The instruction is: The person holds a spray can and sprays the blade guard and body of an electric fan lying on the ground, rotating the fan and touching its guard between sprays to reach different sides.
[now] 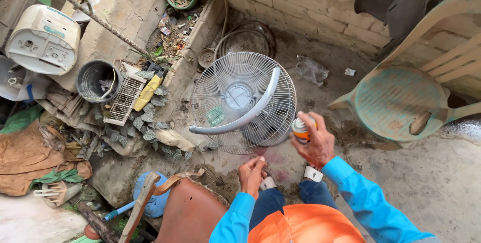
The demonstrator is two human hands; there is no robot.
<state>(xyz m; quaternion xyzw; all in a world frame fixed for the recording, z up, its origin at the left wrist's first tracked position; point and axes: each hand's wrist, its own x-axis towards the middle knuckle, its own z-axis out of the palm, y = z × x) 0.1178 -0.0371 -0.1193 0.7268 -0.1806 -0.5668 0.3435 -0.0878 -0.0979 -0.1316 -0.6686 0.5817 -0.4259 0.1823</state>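
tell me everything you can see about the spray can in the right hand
The spray can is a small cylinder with an orange body and a pale, whitish top. It is held roughly upright, top tilted slightly toward the white wire fan guard. The right hand wraps its lower part, so only the upper half shows. It hangs in the air just right of the guard's rim, not touching it. Whether a finger presses the nozzle cannot be told.

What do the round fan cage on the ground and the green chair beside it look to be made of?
The fan cage looks like thin metal wire with a pale coating: fine radial spokes, see-through. Its curved band seems to be light plastic. The chair looks like moulded plastic, faded green with a matt, dirt-stained seat.
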